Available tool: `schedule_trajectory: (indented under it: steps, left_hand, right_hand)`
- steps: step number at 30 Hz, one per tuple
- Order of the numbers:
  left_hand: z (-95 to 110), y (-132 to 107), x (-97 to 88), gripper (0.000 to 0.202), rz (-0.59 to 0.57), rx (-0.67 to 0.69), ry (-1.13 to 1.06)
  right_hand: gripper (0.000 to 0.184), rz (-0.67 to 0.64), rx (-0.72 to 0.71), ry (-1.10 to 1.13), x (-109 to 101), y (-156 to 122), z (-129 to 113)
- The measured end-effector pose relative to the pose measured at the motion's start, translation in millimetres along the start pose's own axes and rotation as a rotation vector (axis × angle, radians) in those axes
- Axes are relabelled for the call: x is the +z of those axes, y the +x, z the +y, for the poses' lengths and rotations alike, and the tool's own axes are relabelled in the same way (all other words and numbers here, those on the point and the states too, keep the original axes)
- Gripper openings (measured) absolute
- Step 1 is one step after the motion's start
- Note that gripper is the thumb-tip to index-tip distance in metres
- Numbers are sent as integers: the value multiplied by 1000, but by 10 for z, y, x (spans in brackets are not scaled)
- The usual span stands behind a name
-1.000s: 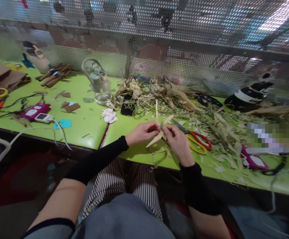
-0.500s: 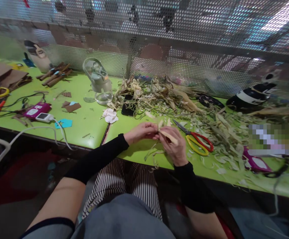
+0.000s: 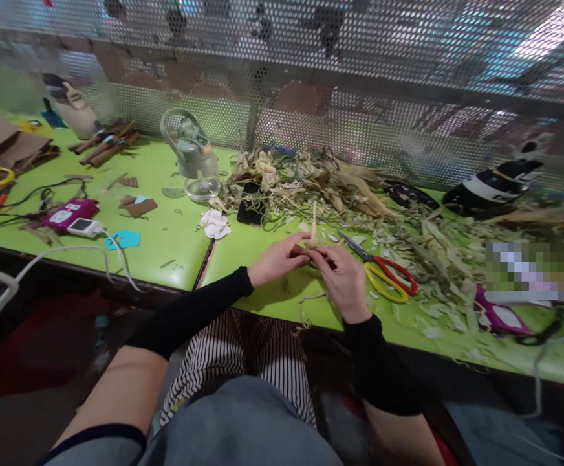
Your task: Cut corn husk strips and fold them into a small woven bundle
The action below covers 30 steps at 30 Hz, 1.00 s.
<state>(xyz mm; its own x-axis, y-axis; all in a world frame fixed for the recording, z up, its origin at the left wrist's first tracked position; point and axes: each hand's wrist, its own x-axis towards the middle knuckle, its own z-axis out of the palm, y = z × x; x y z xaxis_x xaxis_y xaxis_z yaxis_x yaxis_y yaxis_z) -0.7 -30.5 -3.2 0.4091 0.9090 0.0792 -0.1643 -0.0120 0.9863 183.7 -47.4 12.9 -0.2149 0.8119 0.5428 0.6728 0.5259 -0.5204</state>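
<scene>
Both my hands meet just above the front of the green table [image 3: 165, 239]. My left hand [image 3: 281, 259] and my right hand [image 3: 343, 279] pinch a small bundle of pale dried husk strips [image 3: 314, 234] between their fingertips; one strip stands up from the pinch. Both wear black sleeves. Red and yellow scissors [image 3: 383, 273] lie just right of my right hand, blades pointing up-left. A heap of dried husks [image 3: 306, 181] lies behind my hands.
A clear lamp-like jug [image 3: 191, 155] and a black phone [image 3: 249, 207] sit behind left. A crumpled white tissue [image 3: 215, 224], pink device [image 3: 70, 213] with white cable, brown sticks [image 3: 103, 145], and husk scraps spread right. A perforated metal screen [image 3: 359, 77] walls the back.
The husk strips were turned in my fingers: the long strip slanting down-left a second ago is now gathered, with one end upright. My hands stayed in about the same place.
</scene>
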Motion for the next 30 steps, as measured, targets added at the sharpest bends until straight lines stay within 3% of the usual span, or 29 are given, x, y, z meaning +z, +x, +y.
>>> schedule_trajectory:
  steps: [7, 12, 16, 20, 25, 30]
  left_hand:
    - [42, -31, 31, 19, -42, 102, 123]
    - [46, -16, 29, 14, -67, 120, 154]
    - [47, -69, 38, 5, -102, 204, 414]
    - [74, -148, 47, 10, -184, 301, 643]
    - [119, -186, 36, 13, -174, 309, 724]
    - [127, -195, 8, 17, -137, 226, 654]
  right_hand:
    - [56, -172, 241, 143, -196, 142, -40]
    - [71, -282, 338, 153, -217, 190, -81]
    - [73, -268, 416, 226, -140, 181, -55]
    - [61, -255, 387, 316, -114, 165, -21]
    - [59, -193, 424, 181, -190, 138, -34]
    - [52, -174, 463, 393, -186, 97, -52]
